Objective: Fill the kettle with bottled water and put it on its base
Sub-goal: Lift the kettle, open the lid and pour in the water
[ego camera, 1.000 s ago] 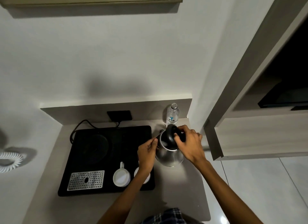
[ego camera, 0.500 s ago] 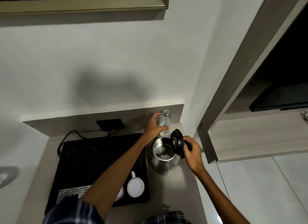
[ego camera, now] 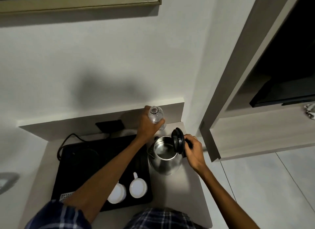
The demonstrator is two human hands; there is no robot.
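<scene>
Currently, kettle [ego camera: 165,156]: steel body, upright on the counter [ego camera: 190,193], just right of the tray [ego camera: 81,170]; not on its base.
Lid [ego camera: 177,141]: hinged up and standing open; the mouth is clear for pouring.
Kettle handling: judged rigid and light while empty, noticeably heavier once filled; the polished wall looks slippery, so take it by the black handle on the right side, not by the body.
Bottle [ego camera: 156,115]: clear plastic, uncapped, upright at the back of the counter near the wall. Judged thin-walled; a hard squeeze could spill water from the open neck. Grip at mid-body.
Left hand [ego camera: 148,126]: fingers wrapped around the bottle body, closed on it.
Right hand [ego camera: 194,149]: at the kettle handle behind the lid, fingers curled; whether it fully grips the handle or only steadies it cannot be told.
Base [ego camera: 85,156]: dark round disc on the left part of the tray, well apart from the kettle; cord runs back to a wall socket.
Cups [ego camera: 138,187]: two white cups at the front of the tray.
Surface: smooth grey counter, narrow; its right edge drops to a tiled floor.
Room: plain wall behind, wooden cabinet to the right.
</scene>
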